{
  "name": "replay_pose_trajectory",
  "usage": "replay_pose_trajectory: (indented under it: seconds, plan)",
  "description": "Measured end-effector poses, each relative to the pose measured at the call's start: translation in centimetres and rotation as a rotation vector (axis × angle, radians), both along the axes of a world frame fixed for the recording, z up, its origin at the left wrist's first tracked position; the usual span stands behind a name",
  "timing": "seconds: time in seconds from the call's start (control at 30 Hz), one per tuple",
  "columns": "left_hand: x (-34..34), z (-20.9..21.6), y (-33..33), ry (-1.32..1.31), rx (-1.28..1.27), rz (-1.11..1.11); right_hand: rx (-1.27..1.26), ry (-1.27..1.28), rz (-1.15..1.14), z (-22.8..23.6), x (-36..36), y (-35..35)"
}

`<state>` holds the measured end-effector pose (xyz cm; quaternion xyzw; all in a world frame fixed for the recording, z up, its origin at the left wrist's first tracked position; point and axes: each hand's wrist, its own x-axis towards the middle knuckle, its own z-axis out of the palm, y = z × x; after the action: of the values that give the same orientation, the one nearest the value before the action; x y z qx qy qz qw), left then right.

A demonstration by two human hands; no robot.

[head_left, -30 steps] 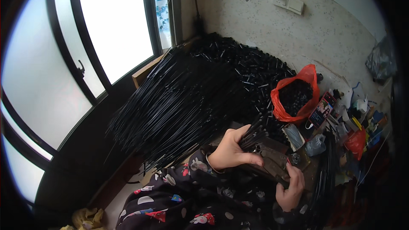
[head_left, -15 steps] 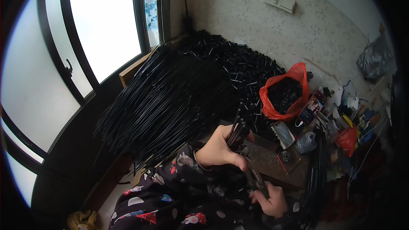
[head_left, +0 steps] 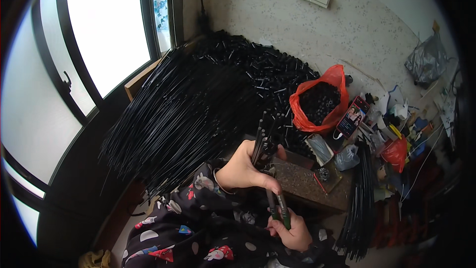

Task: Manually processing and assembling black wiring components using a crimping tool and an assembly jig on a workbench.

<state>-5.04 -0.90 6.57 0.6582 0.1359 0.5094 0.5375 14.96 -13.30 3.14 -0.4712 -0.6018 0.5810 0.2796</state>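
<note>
My left hand (head_left: 244,167) is closed around a bundle of thin black rods (head_left: 259,146), whose upper ends stick out past the fingers. Most of those fingers are hidden behind the rods. Lower and to the right, my right hand (head_left: 295,234) grips green-handled pliers (head_left: 284,213). The two arms of the pliers run upward, slightly apart, to my left thumb, which appears to touch them. Their jaws are hidden from sight. Just right of the left hand lies a brown speckled work board (head_left: 297,181).
A large pile of long black rods (head_left: 153,114) spreads at left, with short black pieces (head_left: 277,69) heaped behind. A red plastic bag (head_left: 317,125) holds black parts. Beside it are a phone (head_left: 353,116), a clear bag (head_left: 346,158), a red stick (head_left: 320,182) and more rods (head_left: 359,208).
The whole view has shifted, so the surroundings sit farther left. My right hand has tilted the pliers more upright under the left thumb. Both hands keep their holds.
</note>
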Motion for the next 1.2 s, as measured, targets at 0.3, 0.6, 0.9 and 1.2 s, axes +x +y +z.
replay_pose_trajectory:
  seconds: [0.3, 0.6, 0.9, 1.2]
  plan:
    - [-0.1, 0.4, -0.8, 0.124, 0.068, 0.169, -0.363, 0.427, 0.188, 0.5, 1.8, 1.8]
    - [1.2, 0.2, -2.5, -0.089, -0.148, 0.209, 0.365, -0.150, -0.250, -2.1, -1.6, 1.0]
    - [1.3, -1.0, -3.0, 0.017, -0.126, 0.312, 0.425, -0.301, -0.257, -1.9, -1.2, -0.1]
    - [1.6, -1.8, -3.4, -0.051, -0.075, 0.374, 0.458, -0.320, -0.290, -0.4, -2.3, -0.8]
